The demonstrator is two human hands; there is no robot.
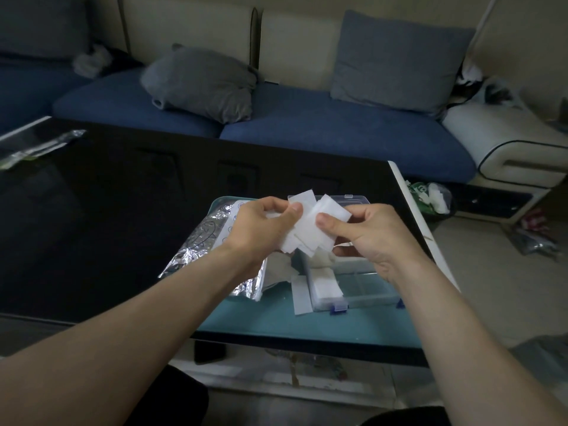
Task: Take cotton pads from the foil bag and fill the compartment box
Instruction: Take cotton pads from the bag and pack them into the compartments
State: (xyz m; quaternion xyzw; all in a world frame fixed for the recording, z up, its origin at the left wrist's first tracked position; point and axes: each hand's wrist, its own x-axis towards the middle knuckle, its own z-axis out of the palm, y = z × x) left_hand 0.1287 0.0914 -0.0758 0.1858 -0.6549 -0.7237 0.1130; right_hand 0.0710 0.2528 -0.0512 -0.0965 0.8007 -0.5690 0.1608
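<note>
Holding a loose bunch of cotton pads (307, 229) between both hands above the compartment box (353, 278), I judge myself midway through the sorting step: pads are out of the bag but not yet seated. My left hand (261, 226) pinches the bunch with thumb against curled fingers on the side away from the box's open lid; my right hand (368, 235) pinches the other edge, thumb on top, fingers curled beneath. The pads fan out unevenly, so I take it they need squaring up before they go in.

Below the bunch, the box's near-left compartment already holds a stack of pads (327, 289), while the compartment to its right looks unfilled, though I cannot tell for sure through the clear plastic. One stray pad (300, 298) lies just outside the box's left wall on the teal mat (276, 324). The foil bag (209, 241) lies left of the box, mouth toward it.

Next, I think, I align the bunch and lower it into a free compartment.
</note>
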